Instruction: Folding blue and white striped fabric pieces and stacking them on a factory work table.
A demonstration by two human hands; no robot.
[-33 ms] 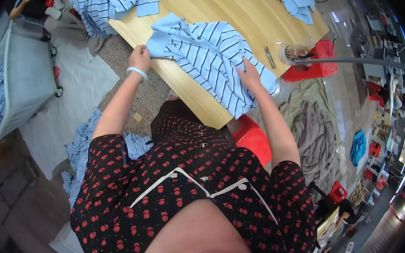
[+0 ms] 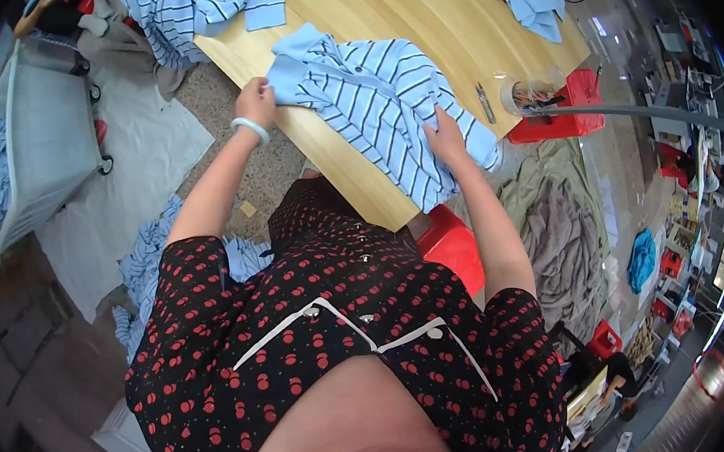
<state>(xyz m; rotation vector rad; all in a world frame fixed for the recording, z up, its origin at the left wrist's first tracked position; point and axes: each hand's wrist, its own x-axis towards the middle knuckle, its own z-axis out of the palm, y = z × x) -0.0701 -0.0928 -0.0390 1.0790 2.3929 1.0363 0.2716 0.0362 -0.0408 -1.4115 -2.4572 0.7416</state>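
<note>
A light blue knit shirt with dark and white stripes lies across the near end of the wooden table. My left hand pinches the plain blue band at its left end, by the table's edge. On the shirt's right part, my right hand grips the striped fabric, its fingers partly hidden in the folds. A row of buttons seems to run along the upper middle of the shirt.
Small metal snips and a clear tub of tools are right of the shirt. More striped garments lie at the table's far left. A wheeled bin stands left; a red stool is under the near corner.
My left hand has shifted very slightly to the right with the shirt's plain band. The right hand looks nearly unmoved.
</note>
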